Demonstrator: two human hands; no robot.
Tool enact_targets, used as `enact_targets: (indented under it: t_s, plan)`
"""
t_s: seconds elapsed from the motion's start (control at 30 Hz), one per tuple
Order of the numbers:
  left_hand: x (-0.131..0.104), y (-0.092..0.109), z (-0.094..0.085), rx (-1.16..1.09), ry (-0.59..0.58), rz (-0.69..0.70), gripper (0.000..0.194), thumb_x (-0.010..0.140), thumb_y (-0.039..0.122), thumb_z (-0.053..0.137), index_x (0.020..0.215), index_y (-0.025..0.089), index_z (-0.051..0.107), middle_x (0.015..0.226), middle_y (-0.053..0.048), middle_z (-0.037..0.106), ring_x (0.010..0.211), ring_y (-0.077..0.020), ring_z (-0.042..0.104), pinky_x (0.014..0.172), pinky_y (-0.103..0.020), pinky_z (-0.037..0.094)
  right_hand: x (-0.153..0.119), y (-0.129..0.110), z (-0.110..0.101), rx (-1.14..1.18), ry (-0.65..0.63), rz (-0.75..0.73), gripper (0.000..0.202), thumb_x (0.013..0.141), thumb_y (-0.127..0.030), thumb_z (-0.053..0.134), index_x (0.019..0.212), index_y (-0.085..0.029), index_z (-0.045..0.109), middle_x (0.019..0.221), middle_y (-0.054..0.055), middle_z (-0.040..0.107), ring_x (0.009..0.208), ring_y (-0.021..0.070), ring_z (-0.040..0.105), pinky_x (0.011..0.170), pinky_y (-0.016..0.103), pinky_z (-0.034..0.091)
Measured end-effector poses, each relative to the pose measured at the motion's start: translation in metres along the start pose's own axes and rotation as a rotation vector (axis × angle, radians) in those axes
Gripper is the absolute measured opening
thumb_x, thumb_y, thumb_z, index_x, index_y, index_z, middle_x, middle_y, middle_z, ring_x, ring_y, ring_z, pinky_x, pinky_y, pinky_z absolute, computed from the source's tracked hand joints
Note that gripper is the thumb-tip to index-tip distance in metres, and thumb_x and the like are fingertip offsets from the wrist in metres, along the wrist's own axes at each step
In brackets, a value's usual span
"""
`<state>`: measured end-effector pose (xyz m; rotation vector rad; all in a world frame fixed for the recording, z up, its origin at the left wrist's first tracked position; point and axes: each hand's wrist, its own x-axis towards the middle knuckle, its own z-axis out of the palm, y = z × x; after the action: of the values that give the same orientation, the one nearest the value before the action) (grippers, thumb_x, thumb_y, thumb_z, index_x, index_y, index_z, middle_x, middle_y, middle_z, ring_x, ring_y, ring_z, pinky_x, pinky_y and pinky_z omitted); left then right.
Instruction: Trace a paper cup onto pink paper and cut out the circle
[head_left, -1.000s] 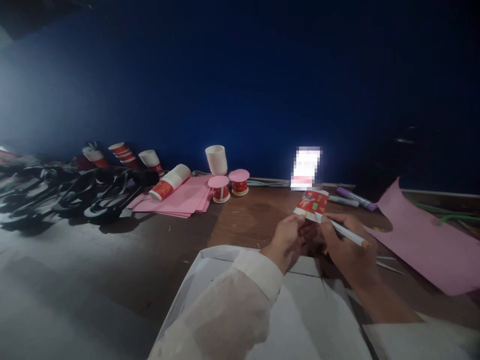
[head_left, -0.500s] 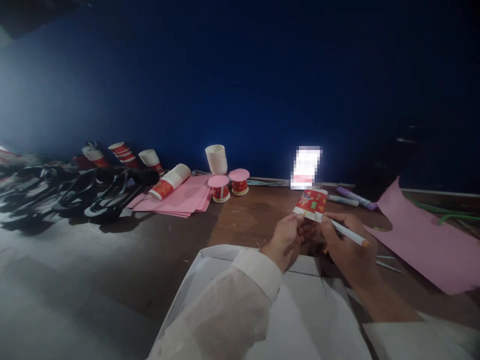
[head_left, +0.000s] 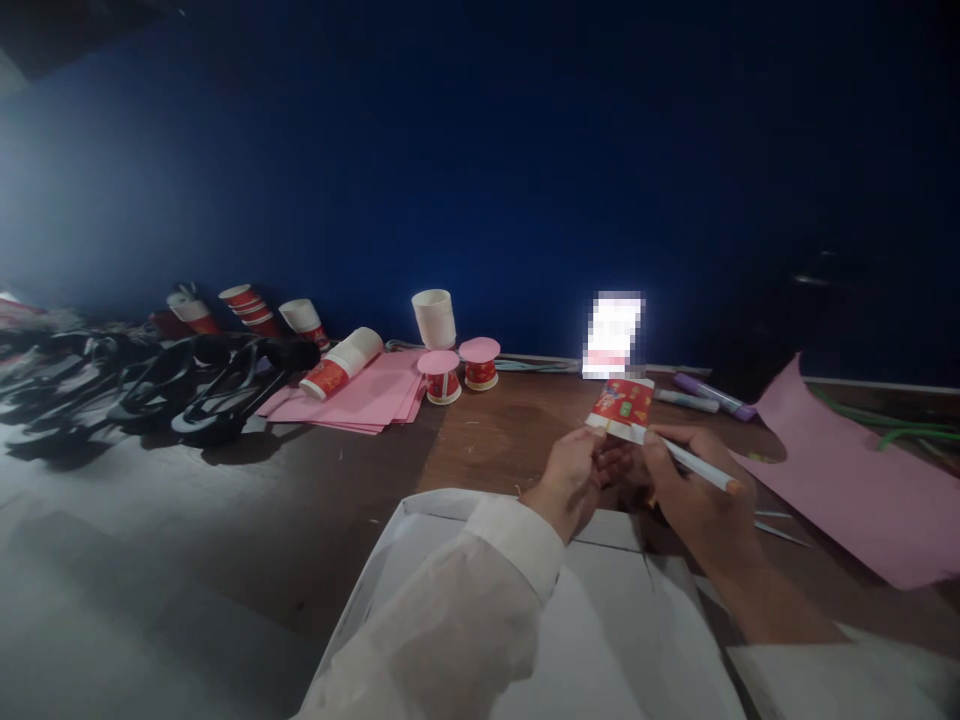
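Between my hands is a red and white printed piece of paper cup (head_left: 621,405), tilted so its patterned side shows. My left hand (head_left: 574,475) grips its near left edge with closed fingers. In my right hand (head_left: 694,490) a white marker with an orange end (head_left: 701,468) is held like a pen, its tip end at the cup piece's near right corner. The right fingertips partly hide that corner. Scissors (head_left: 780,530) lie beside the right hand, mostly covered by it.
Two red cup pieces topped with pink discs (head_left: 441,380) stand left of centre, near a white paper cup (head_left: 434,318). Pink sheets (head_left: 360,405) lie further left, by black sandals (head_left: 217,395). A cut pink sheet (head_left: 847,490), a purple marker (head_left: 712,395) and a white box (head_left: 600,620) surround my hands.
Almost nothing differs. Both hands keep their hold on the cup piece and marker, and the view has shifted very slightly.
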<state>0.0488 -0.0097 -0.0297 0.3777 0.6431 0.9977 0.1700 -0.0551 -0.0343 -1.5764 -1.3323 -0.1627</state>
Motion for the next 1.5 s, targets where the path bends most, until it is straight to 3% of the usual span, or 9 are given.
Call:
enact_targets:
  t_s: [0.13, 0.47, 0.63, 1.2, 1.5]
  plan:
    - [-0.0023, 0.0014, 0.0018, -0.001, 0.010, -0.001, 0.015, 0.088, 0.010, 0.054, 0.085, 0.013, 0.068, 0.077, -0.006, 0.071, 0.063, -0.0139, 0.067, 0.069, -0.027, 0.055, -0.0005, -0.0010, 0.0005, 0.021, -0.017, 0.071, 0.022, 0.089, -0.044, 0.062, 0.092, -0.024, 0.072, 0.087, 0.005, 0.077, 0.076, 0.0224, 0.071, 0.073, 0.035, 0.052]
    - [-0.0030, 0.0030, 0.0008, 0.014, -0.012, -0.010, 0.016, 0.090, 0.013, 0.054, 0.090, 0.012, 0.070, 0.078, -0.008, 0.072, 0.068, -0.0163, 0.069, 0.077, -0.031, 0.058, -0.0007, -0.0002, 0.0001, 0.017, 0.003, 0.040, 0.025, 0.090, -0.046, 0.061, 0.092, -0.024, 0.072, 0.090, 0.006, 0.077, 0.081, 0.0236, 0.071, 0.076, 0.036, 0.052]
    - [-0.0036, 0.0035, 0.0009, 0.000, -0.007, -0.021, 0.019, 0.093, 0.012, 0.051, 0.089, 0.011, 0.070, 0.078, -0.008, 0.071, 0.066, -0.0146, 0.068, 0.071, -0.027, 0.055, -0.0004, -0.0028, -0.0011, 0.015, 0.012, 0.041, 0.025, 0.089, -0.046, 0.060, 0.091, -0.023, 0.072, 0.090, 0.007, 0.077, 0.081, 0.0241, 0.071, 0.076, 0.036, 0.052]
    - [-0.0016, 0.0027, -0.0015, -0.018, -0.003, -0.008, 0.013, 0.090, 0.013, 0.057, 0.091, 0.011, 0.070, 0.081, -0.009, 0.071, 0.067, -0.0145, 0.066, 0.076, -0.029, 0.056, -0.0005, -0.0029, -0.0019, 0.041, -0.037, 0.154, 0.028, 0.087, -0.049, 0.063, 0.093, -0.024, 0.073, 0.089, 0.007, 0.077, 0.081, 0.0256, 0.071, 0.077, 0.038, 0.053]
    - [0.0001, 0.0068, -0.0033, -0.010, 0.027, 0.004, 0.015, 0.092, 0.013, 0.054, 0.090, 0.011, 0.070, 0.078, -0.008, 0.071, 0.067, -0.0150, 0.066, 0.077, -0.030, 0.057, 0.0010, -0.0006, -0.0023, 0.002, 0.005, 0.073, 0.026, 0.088, -0.046, 0.062, 0.091, -0.024, 0.074, 0.091, 0.007, 0.077, 0.083, 0.0241, 0.071, 0.077, 0.036, 0.052]
